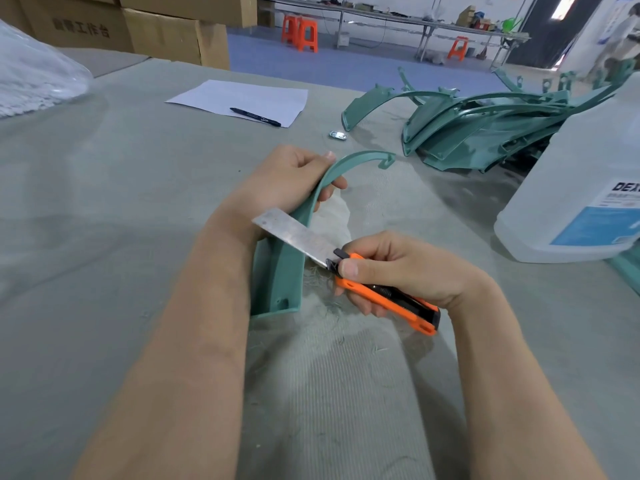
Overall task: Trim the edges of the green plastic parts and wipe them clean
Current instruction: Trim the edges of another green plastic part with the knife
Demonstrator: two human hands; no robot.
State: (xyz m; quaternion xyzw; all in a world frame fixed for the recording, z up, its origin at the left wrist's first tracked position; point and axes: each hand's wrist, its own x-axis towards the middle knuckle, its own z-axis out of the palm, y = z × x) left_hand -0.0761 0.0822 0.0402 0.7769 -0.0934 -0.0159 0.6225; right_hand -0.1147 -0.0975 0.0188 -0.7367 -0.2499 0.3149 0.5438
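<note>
My left hand [291, 180] grips a curved green plastic part [280, 271] near its upper bend, holding it upright on the table. An orange utility knife [388, 296] sits in my right hand [398, 268], thumb near the blade slider. Its long steel blade [294, 235] lies across the part's right edge. Thin plastic shavings [322, 299] lie on the table beside the part. A white cloth [332, 216] lies behind the part, partly hidden by it.
A pile of several green parts [485, 126] lies at the back right. A large clear jug [585, 181] stands at the right edge. A paper sheet [242, 98] with a black pen [254, 116], a small metal piece [338, 135], a plastic bag [31, 74], cardboard boxes [138, 26].
</note>
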